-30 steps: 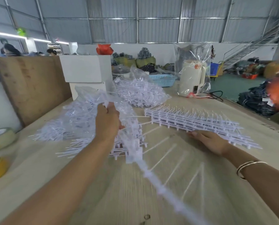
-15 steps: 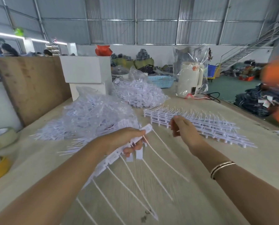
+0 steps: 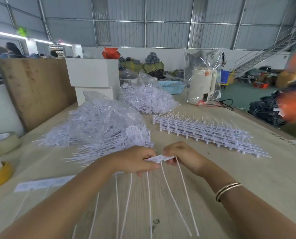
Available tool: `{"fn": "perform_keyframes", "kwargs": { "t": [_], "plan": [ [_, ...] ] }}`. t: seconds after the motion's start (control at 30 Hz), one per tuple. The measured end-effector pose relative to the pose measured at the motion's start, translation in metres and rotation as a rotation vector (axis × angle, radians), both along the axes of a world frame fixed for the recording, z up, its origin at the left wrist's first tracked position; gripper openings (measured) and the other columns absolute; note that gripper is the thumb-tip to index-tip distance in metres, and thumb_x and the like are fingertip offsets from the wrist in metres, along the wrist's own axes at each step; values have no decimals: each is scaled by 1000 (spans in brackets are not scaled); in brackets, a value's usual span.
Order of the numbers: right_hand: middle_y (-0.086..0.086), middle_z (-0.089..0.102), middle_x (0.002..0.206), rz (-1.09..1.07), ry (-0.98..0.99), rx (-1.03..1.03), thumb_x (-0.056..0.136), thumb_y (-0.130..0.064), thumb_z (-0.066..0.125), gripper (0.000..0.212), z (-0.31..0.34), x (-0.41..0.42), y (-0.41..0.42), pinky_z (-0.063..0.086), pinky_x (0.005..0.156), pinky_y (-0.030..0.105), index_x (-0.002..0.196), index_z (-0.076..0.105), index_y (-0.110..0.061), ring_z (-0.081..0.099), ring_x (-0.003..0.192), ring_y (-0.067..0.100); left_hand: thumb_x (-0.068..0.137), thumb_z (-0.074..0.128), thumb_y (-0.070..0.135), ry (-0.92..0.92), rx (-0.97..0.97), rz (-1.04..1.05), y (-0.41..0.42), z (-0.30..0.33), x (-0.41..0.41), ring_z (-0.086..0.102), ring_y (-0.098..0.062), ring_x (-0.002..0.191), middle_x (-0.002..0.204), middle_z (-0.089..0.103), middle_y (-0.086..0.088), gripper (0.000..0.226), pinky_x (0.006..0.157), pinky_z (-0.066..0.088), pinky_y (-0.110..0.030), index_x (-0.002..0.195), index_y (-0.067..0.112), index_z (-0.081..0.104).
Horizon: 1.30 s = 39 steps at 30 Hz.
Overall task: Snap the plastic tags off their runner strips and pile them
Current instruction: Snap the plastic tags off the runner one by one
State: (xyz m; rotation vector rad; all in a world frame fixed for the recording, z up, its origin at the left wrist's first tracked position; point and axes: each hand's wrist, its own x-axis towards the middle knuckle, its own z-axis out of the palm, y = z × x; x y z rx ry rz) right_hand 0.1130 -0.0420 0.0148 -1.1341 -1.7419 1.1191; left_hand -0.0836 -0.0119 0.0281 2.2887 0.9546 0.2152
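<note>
Strip (image 3: 161, 158): left part hidden under left hand (image 3: 135, 160).
Tag tails (image 3: 178, 195): cut off at bottom edge.
Orange object (image 3: 293, 100): blurred, unidentifiable.

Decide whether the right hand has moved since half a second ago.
Yes. The right hand has dropped away from the stack of runner strips toward the person and now pinches the strip beside the left hand.

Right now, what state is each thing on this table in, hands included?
Left hand: pinching the runner strip.
Right hand: pinching the strip's other end.
Runner strip: held above the table, tags hanging toward the camera.
Loose tag pile: heaped.
Stacked strips: lying flat, untouched.
Tape roll: lying flat.
</note>
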Motion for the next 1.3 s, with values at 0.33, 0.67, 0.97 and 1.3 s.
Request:
{"fn": "perform_keyframes", "kwargs": {
  "t": [0.33, 0.67, 0.97, 1.3],
  "plan": [
    [-17, 57, 59, 117, -133, 1, 94, -16, 56, 32, -20, -12, -8, 39, 65, 11, 68, 67, -30, 51, 60, -4, 97, 38, 42, 198, 746, 27, -25, -33, -7, 59, -21, 85, 96, 60, 0, 25, 62, 34, -28, 113, 24, 45],
    [-12, 53, 62, -32, 132, 376, 90, -7, 57, 24, -25, -27, -9, 37, 61, 11, 68, 64, -12, 45, 58, -4, 100, 30, 34, -172, 414, 47, -24, -29, -17, 56, -11, 63, 68, 59, 6, 23, 66, 46, -28, 81, 33, 43],
    [-11, 55, 67, 54, -308, 300, 84, -12, 69, 19, -29, -11, -1, 41, 66, 20, 70, 62, -23, 51, 64, -1, 89, 51, 49, -24, 504, 98, -21, -34, -24, 48, 1, 60, 70, 51, 12, 17, 51, 32, -19, 91, 43, 35],
    [9, 61, 80, -16, -271, 278, 92, -21, 58, 19, -24, -5, -1, 40, 70, 27, 84, 66, -7, 55, 72, 19, 90, 52, 41, -42, 581, 241, -31, -38, -7, 57, -11, 87, 117, 46, 9, 47, 65, 44, -28, 130, 28, 32]
  ]
}}
